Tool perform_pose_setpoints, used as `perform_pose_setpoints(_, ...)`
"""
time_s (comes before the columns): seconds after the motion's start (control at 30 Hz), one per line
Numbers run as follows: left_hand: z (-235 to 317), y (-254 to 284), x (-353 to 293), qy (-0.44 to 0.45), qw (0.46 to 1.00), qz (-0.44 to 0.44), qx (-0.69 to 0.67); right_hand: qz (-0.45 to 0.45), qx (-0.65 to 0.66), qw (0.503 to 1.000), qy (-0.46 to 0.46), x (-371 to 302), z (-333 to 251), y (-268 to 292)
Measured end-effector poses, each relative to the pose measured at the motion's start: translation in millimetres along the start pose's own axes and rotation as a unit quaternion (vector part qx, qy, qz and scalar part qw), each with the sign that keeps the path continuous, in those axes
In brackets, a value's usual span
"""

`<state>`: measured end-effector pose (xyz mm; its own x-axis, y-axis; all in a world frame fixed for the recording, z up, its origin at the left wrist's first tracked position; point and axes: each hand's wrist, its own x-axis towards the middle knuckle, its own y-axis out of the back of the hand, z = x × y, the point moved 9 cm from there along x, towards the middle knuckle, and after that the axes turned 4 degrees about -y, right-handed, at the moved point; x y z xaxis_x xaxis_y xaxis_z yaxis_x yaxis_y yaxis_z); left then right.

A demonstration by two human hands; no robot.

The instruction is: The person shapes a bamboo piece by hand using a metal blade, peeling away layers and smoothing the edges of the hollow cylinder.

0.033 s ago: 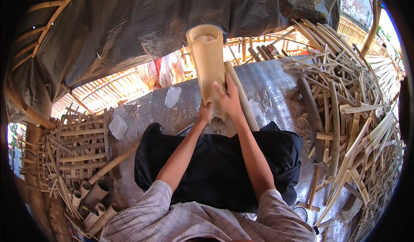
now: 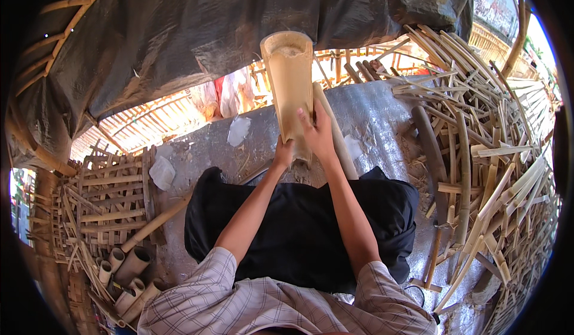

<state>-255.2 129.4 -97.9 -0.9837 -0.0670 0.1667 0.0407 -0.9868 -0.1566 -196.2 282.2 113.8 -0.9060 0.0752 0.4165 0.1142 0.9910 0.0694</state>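
Both hands hold a wide, pale half-split bamboo tube [image 2: 287, 90] in front of me. It stands up lengthwise, its hollow side toward me, with a partly closed end at the top. My left hand [image 2: 284, 153] is closed round its lower left edge. Higher on the right edge, my right hand [image 2: 318, 133] grips it, the thumb lying on the bamboo's face and the other fingers mostly hidden behind. Just right of that hand a slim bamboo pole [image 2: 336, 133] leans up from near my lap. Black cloth [image 2: 299, 230] covers my legs.
A large heap of split bamboo strips [image 2: 472, 126] lies at the right. Cut bamboo tubes [image 2: 133, 263] and a woven bamboo lattice [image 2: 113, 200] are at the left. A black tarp [image 2: 197, 42] hangs ahead. Crumpled plastic pieces [image 2: 239, 130] lie on the grey sheet [image 2: 203, 145].
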Motion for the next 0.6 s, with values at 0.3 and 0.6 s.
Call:
perform_pose_setpoints(0.3, 75, -29, -25, -0.037, 0.945, -0.261, 0.195, 0.150, 0.002, 0.988, 0.037, -2, 9, 47)
perform_pose_setpoints(0.6, -6, 151, -63, 0.065, 0.730, -0.248, 0.634, 0.135, -0.008, 0.991, -0.015, 10, 18, 42)
